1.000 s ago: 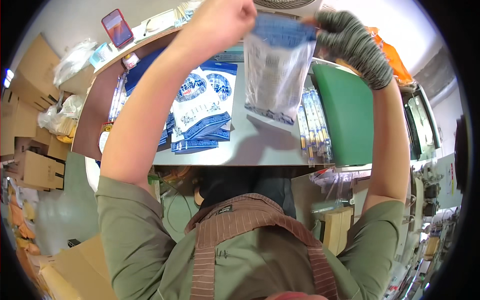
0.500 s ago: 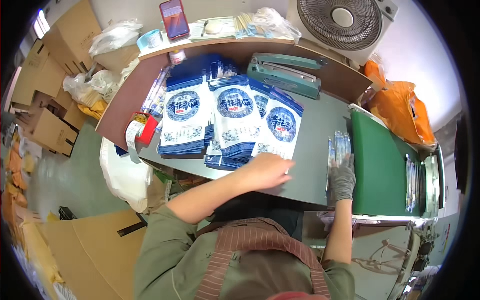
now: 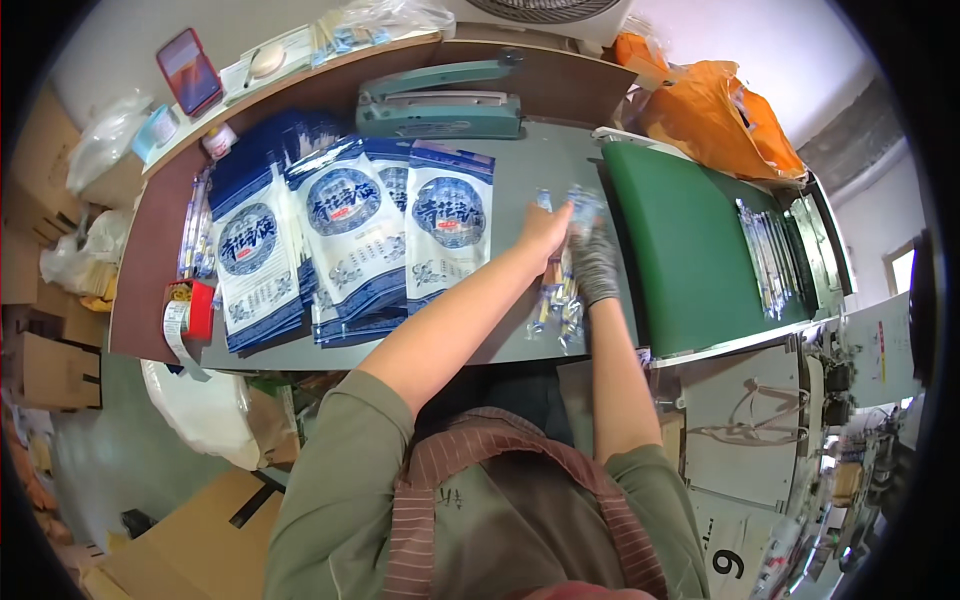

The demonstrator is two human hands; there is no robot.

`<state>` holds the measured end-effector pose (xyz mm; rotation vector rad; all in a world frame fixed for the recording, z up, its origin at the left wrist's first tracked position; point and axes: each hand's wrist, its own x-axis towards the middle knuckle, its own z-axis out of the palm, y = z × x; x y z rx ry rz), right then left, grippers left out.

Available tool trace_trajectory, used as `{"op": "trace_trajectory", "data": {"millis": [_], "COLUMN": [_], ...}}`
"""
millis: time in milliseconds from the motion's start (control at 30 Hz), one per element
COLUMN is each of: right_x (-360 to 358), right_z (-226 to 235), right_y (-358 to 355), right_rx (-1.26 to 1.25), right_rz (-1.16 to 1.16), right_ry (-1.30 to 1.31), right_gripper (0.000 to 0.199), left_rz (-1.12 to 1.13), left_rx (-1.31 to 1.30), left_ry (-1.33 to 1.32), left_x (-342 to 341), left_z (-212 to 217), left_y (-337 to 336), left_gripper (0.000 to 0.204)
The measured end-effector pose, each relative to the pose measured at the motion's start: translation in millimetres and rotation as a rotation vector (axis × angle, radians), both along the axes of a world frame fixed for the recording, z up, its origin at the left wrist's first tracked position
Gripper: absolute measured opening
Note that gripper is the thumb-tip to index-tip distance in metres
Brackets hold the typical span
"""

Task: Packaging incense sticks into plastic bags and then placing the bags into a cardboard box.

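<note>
My bare left hand (image 3: 545, 235) is closed around the upper part of several slim clear-wrapped sticks (image 3: 552, 312) with blue and yellow marks. Beside it, my right hand (image 3: 597, 265), in a grey glove, grips the same bunch from the right; motion blurs its fingertips. The sticks' lower ends reach down over the grey tabletop (image 3: 500, 345). To the left lie stacks of flat white pouches (image 3: 345, 225) with blue patterned ends. The rightmost pouch (image 3: 450, 230) lies nearest my left hand, apart from it.
A teal hand sealer (image 3: 440, 112) stands at the back. On the right is a green conveyor belt (image 3: 680, 250) carrying several slim packets (image 3: 765, 260). A red tape dispenser (image 3: 198, 310) sits at the left edge. A phone (image 3: 188, 72) leans on the back shelf, and an orange bag (image 3: 725, 115) lies behind the belt.
My left hand has left the rightmost pouch and moved right to the sticks. My right hand has brought the sticks away from the belt's edge. The view has turned right.
</note>
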<state>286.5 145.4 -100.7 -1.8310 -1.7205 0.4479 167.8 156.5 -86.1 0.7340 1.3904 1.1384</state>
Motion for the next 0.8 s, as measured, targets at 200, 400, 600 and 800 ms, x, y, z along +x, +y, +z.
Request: {"op": "trace_trajectory", "data": {"millis": [200,400,600,800], "right_x": [-16.5,-29.1,-25.2,-43.2], "right_z": [0.2,148.2,144.3,150.0], "right_y": [7.2,-63.3,-84.2,-127.7], "right_rx": [-0.356,0.198,0.354,0.417], "right_rz": [0.166,0.431,0.653,0.536], "right_ry": [1.025,1.015,1.007,1.009], "right_gripper": [0.043,0.057,0.090,0.083], "left_rz": [0.100,-0.050,-0.572,-0.854], "left_rx": [0.304,1.182,0.643,0.368], "left_ry": [0.255,0.386,0.349,-0.388], "left_x": [14.6,-26.1,-39.5,-43.9], "left_z": [8.1,107.9,74.4,62.9], "left_y": [-21.4,-75.0,-90.6,-191.0], "left_gripper": [0.050,0.097,0.082,0.034]}}
